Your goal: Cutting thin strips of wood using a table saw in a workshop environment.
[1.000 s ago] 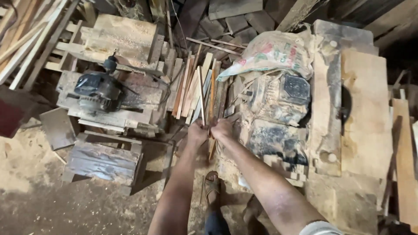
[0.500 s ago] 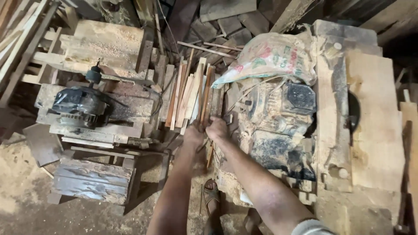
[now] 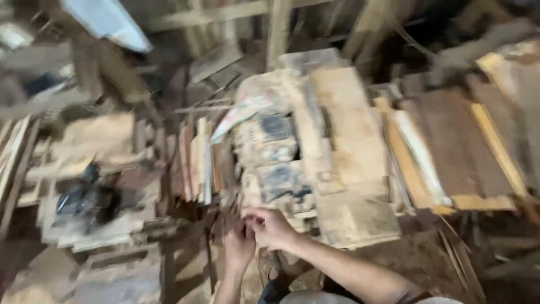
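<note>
**Hands drawn back from the slat bundle, fingers meeting over the bench edge**

Since half a second ago the view has swung up and to the right, so the stack of boards (image 3: 450, 152) far right of the hands now shows, and both hands have come back toward the body from the bundle of thin wooden slats (image 3: 197, 163). That bundle now stands just above and left of the hands, apart from them. The picture is blurred by the motion, so fine detail is uncertain.

What could go wrong, as a judgement: the slats lean loosely against one another at the bench edge, and a knock from a wrist could tip them off into the sawdust below. Their rough ends could also drive a splinter into bare fingers. The dusty machine (image 3: 275, 163) right above the hands, half under a printed sack (image 3: 253, 98), has hard edges close to the knuckles. The fast head turn adds risk, since the hands work while the view is smeared.

The left hand (image 3: 241, 247) is loosely curled, fingertips up and touching the right hand's fingers. The right hand (image 3: 273, 225) is half closed, thumb and fingers drawn together as if pinching something small; I cannot tell whether anything is held between them. A dark power tool (image 3: 84, 200) lies well to the left, on a wooden bench (image 3: 107, 141)
</note>
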